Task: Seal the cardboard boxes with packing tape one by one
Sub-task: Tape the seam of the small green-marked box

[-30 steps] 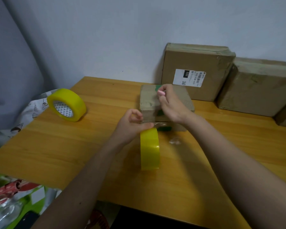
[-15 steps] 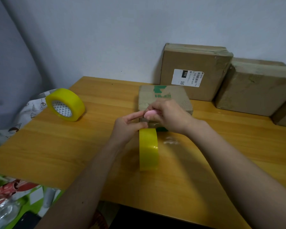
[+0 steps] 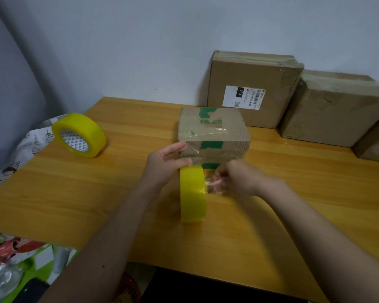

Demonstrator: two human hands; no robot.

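— So, where do we have the small cardboard box (image 3: 213,132)?

— We have it flat on the wooden table (image 3: 74,193), near the middle, with green print on its top and front. Clear tape already crosses its top, and a strip runs down the near face toward the yellow tape roll (image 3: 193,193), which stands on edge just in front of the box.

— And our hands?

— Our left hand (image 3: 165,165) grips the roll from its left side, thumb over the top of it, while the forefinger reaches out straight and touches the box's near left corner. Our right hand (image 3: 234,178) is just right of the roll with the fingers curled in, pinching something clear and crinkled at the roll's side. It looks like the tape, but the hand is blurred, so we cannot tell exactly how it lies.

— What else do we see around us?

— A second yellow tape roll (image 3: 80,135) lies tilted near the table's left edge, well apart from us. Behind the small box, a larger cardboard box with a white shipping label (image 3: 252,88) leans against the wall, and another taped cardboard box (image 3: 335,110) sits to its right. Off the left edge we see patterned cloth (image 3: 26,147).
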